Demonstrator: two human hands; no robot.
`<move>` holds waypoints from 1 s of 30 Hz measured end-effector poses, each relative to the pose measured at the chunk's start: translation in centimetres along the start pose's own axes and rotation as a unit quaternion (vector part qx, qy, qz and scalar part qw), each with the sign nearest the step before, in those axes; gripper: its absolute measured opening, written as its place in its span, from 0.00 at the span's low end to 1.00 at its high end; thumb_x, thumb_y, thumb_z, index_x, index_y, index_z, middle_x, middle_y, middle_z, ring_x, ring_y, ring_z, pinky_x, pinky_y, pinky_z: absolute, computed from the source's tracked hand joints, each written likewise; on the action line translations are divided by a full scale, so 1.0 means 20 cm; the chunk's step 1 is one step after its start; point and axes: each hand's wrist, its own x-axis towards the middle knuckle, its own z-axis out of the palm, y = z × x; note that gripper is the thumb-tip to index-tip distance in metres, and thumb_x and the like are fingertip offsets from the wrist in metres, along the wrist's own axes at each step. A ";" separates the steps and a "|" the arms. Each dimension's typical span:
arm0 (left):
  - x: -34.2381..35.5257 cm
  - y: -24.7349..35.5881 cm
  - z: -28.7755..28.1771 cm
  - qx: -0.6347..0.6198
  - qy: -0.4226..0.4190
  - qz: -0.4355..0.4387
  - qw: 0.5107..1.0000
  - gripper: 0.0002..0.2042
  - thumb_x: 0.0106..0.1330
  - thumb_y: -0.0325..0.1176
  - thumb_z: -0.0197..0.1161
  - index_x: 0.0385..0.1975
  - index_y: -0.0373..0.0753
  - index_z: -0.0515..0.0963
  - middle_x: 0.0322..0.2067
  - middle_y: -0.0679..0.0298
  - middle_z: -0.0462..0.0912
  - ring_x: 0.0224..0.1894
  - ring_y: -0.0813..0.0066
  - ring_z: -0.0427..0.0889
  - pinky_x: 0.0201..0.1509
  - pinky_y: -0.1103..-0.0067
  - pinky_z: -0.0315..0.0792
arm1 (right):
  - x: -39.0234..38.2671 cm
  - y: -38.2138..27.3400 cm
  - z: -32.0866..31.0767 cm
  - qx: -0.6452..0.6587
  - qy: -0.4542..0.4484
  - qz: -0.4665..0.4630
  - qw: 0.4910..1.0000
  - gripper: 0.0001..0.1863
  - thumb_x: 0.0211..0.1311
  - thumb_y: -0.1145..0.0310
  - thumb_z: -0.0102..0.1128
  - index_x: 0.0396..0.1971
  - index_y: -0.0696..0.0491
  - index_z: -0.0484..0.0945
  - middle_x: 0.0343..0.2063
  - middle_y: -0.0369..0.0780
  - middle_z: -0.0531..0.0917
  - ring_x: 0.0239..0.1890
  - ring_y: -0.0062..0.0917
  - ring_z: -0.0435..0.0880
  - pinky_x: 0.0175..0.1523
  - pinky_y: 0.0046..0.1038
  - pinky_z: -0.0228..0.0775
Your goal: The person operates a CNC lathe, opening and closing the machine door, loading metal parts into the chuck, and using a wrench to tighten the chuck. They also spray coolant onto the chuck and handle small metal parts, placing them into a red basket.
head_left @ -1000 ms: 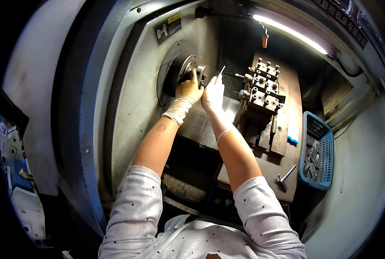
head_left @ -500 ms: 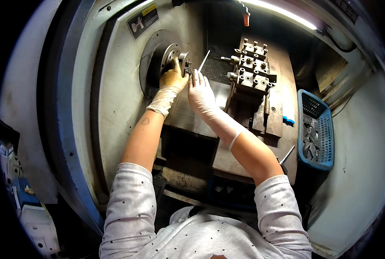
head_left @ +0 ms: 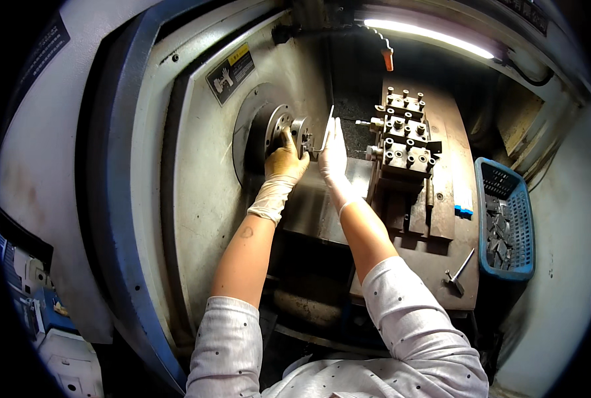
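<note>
A round metal fixture [head_left: 300, 125] sits on the lathe spindle [head_left: 273, 127]. My left hand [head_left: 285, 164], in a stained glove, grips the fixture's near side, thumb up against the spindle face; its other fingers are partly hidden. An L-shaped hex key [head_left: 328, 129] meets the fixture's right face with its short leg, while the long leg points away from me. My right hand [head_left: 334, 159], in a white glove, lies along the long leg with its fingers stretched out flat. Whether its palm presses on the key is hard to see.
Right of my hands stands a tool block [head_left: 405, 136] with several bolts and protruding tools. A blue basket [head_left: 527, 225] of dark metal pieces is farther right. A T-shaped tool [head_left: 457, 275] lies on the plate near me. An orange-tipped nozzle [head_left: 388, 60] hangs at the back.
The hex key's long leg has swung more upright, and my right hand has turned with it, fingers pointing away from me. My left hand stays on the fixture. The whole view has shifted.
</note>
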 end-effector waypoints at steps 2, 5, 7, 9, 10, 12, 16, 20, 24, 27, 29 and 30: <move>0.01 0.00 0.01 0.006 0.006 0.005 1.000 0.37 0.48 0.46 0.55 0.53 0.40 0.41 0.20 0.49 0.75 0.24 0.53 0.75 0.29 0.66 0.70 | 0.04 0.06 0.02 -0.050 0.029 -0.054 0.997 0.25 0.56 0.72 0.35 0.55 0.56 0.46 0.55 0.47 0.53 0.57 0.36 0.53 0.60 0.27 0.45; 0.00 0.02 -0.02 0.009 -0.006 0.001 1.000 0.37 0.48 0.46 0.55 0.52 0.39 0.41 0.20 0.49 0.75 0.24 0.53 0.75 0.30 0.66 0.70 | 0.09 0.04 0.02 -0.017 0.064 -0.055 0.996 0.26 0.53 0.77 0.36 0.55 0.52 0.49 0.55 0.45 0.54 0.56 0.35 0.56 0.60 0.25 0.47; -0.01 0.01 -0.01 0.000 -0.006 0.002 1.000 0.36 0.48 0.46 0.55 0.52 0.39 0.42 0.21 0.48 0.75 0.25 0.52 0.75 0.30 0.66 0.70 | 0.10 0.02 0.00 0.012 0.020 -0.055 0.998 0.25 0.52 0.78 0.37 0.54 0.52 0.52 0.55 0.45 0.56 0.56 0.34 0.57 0.59 0.25 0.47; 0.00 0.02 -0.01 0.000 -0.003 0.005 1.000 0.36 0.48 0.46 0.55 0.52 0.39 0.42 0.21 0.48 0.75 0.25 0.52 0.75 0.30 0.66 0.70 | 0.12 0.06 0.02 0.003 0.037 -0.068 0.997 0.22 0.53 0.77 0.39 0.51 0.54 0.56 0.53 0.45 0.58 0.55 0.33 0.58 0.58 0.26 0.50; 0.00 0.02 -0.01 -0.001 -0.001 0.007 1.000 0.36 0.48 0.46 0.55 0.52 0.39 0.42 0.21 0.48 0.75 0.25 0.52 0.75 0.30 0.66 0.70 | 0.13 0.08 0.03 -0.014 0.057 -0.078 0.995 0.21 0.53 0.76 0.40 0.50 0.54 0.57 0.52 0.46 0.60 0.54 0.33 0.59 0.58 0.26 0.51; 0.00 0.03 -0.02 0.002 -0.003 0.005 1.000 0.36 0.48 0.45 0.55 0.52 0.40 0.42 0.21 0.48 0.75 0.25 0.52 0.75 0.30 0.66 0.70 | 0.11 0.16 0.06 -0.059 0.067 -0.105 0.990 0.19 0.54 0.74 0.41 0.48 0.55 0.60 0.50 0.47 0.64 0.52 0.34 0.62 0.56 0.27 0.54; -0.01 0.01 -0.01 0.005 0.005 -0.002 1.000 0.35 0.48 0.46 0.55 0.52 0.40 0.43 0.20 0.48 0.75 0.24 0.52 0.75 0.29 0.65 0.70 | -0.08 0.16 0.03 -0.118 -0.100 0.049 0.987 0.13 0.55 0.67 0.42 0.37 0.59 0.69 0.39 0.48 0.73 0.44 0.38 0.70 0.49 0.32 0.62; 0.02 0.00 0.04 0.009 0.027 0.003 1.000 0.37 0.48 0.47 0.55 0.53 0.41 0.42 0.20 0.49 0.75 0.23 0.52 0.75 0.28 0.66 0.70 | -0.14 0.01 -0.05 -0.169 -0.253 0.246 0.920 0.12 0.51 0.71 0.42 0.31 0.58 0.74 0.34 0.49 0.76 0.38 0.35 0.76 0.42 0.32 0.67; 0.02 0.02 0.03 0.014 0.009 -0.010 1.000 0.38 0.47 0.48 0.55 0.55 0.41 0.45 0.24 0.48 0.75 0.26 0.53 0.76 0.32 0.66 0.70 | -0.27 -0.14 -0.12 -0.148 -0.298 0.325 0.885 0.14 0.46 0.67 0.47 0.31 0.60 0.74 0.34 0.52 0.75 0.41 0.39 0.73 0.46 0.33 0.64; 0.03 0.02 0.01 0.027 0.033 -0.014 0.999 0.37 0.45 0.50 0.54 0.54 0.41 0.48 0.27 0.47 0.75 0.29 0.54 0.76 0.35 0.66 0.69 | -0.32 -0.23 -0.21 -0.127 -0.375 0.229 0.889 0.14 0.48 0.66 0.46 0.26 0.61 0.75 0.29 0.52 0.76 0.36 0.41 0.75 0.42 0.33 0.66; 0.03 -0.01 0.01 0.049 0.026 0.001 0.998 0.35 0.48 0.46 0.53 0.55 0.42 0.45 0.26 0.50 0.76 0.29 0.56 0.77 0.35 0.68 0.71 | -0.36 -0.40 -0.30 -0.105 -0.341 0.261 0.897 0.13 0.50 0.67 0.43 0.28 0.58 0.76 0.31 0.49 0.77 0.37 0.37 0.76 0.42 0.31 0.67; 0.04 -0.01 0.01 0.042 0.024 0.000 0.999 0.36 0.48 0.46 0.53 0.55 0.41 0.45 0.26 0.49 0.76 0.29 0.56 0.77 0.34 0.68 0.71 | -0.38 -0.39 -0.29 -0.073 -0.339 0.267 0.899 0.15 0.53 0.64 0.41 0.28 0.59 0.75 0.31 0.51 0.76 0.37 0.40 0.75 0.42 0.32 0.66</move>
